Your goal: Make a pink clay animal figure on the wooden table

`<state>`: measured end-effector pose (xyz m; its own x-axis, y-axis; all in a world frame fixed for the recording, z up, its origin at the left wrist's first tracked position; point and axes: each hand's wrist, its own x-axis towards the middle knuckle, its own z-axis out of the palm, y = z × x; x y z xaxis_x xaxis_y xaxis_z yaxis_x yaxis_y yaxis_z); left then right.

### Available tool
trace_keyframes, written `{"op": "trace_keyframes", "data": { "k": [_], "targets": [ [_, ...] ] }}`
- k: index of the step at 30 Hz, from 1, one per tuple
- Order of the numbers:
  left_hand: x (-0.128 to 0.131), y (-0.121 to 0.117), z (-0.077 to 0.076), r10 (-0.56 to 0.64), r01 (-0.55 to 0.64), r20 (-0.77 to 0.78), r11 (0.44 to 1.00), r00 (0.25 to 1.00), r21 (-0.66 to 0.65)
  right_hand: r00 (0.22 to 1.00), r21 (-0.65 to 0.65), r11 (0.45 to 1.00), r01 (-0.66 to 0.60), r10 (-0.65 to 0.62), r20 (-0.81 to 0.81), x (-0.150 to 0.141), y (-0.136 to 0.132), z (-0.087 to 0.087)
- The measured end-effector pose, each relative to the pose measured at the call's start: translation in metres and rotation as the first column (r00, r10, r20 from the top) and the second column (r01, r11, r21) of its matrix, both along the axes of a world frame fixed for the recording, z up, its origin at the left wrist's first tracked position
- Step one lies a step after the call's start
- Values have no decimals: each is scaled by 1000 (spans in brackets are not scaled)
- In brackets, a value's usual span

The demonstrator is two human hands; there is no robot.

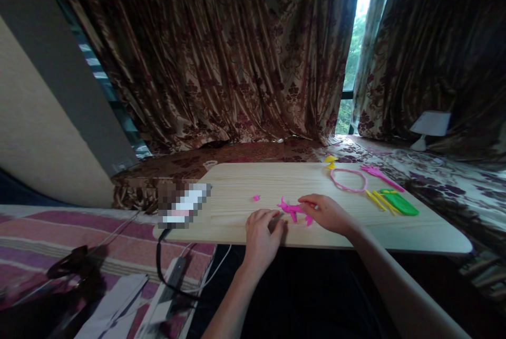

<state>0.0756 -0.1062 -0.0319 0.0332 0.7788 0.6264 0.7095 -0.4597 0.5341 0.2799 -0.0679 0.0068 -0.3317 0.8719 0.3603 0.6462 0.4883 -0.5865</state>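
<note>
A pink plastic toy figure (293, 209) lies on the light wooden table (237, 191) near its front edge. My right hand (328, 214) rests just right of it, fingers curled onto the figure's top. My left hand (261, 231) lies at the table's front edge just left of the figure, fingers bent down on the wood, touching the figure's left end or nearly so. A tiny pink piece (256, 197) lies apart, a little further back and left.
At the back right of the table lie a pink ring (349, 179), a pink stick piece (381, 175), yellow sticks (379, 201), a green flat piece (402, 204) and a small yellow piece (330, 161). A blurred object (184, 204) sits at the table's left. Cables (174, 275) hang below.
</note>
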Motion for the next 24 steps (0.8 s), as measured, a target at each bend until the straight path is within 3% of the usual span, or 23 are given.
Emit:
{"op": "trace_keyframes", "data": {
  "k": [8, 11, 15, 19, 24],
  "targets": [
    [22, -26, 13, -44, 44, 36, 999, 998, -5, 990, -59, 998, 23, -31, -134, 23, -10, -4],
    [32, -30, 12, -98, 100, 45, 995, 994, -28, 981, -88, 996, 14, -30, -189, 19, -11, -14],
    [25, -28, 10, -124, 129, 103, 990, 987, -49, 956, -102, 995, 19, -48, -289, 7, -8, -21],
    [19, -32, 19, -161, 174, 190, 983, 969, -56, 904, -124, 992, 9, -61, -422, 1, -12, -15],
    [33, -47, 36, -203, 216, 271, 976, 941, -20, 810, -165, 986, 23, -115, -575, -6, -31, 0]
  ]
}}
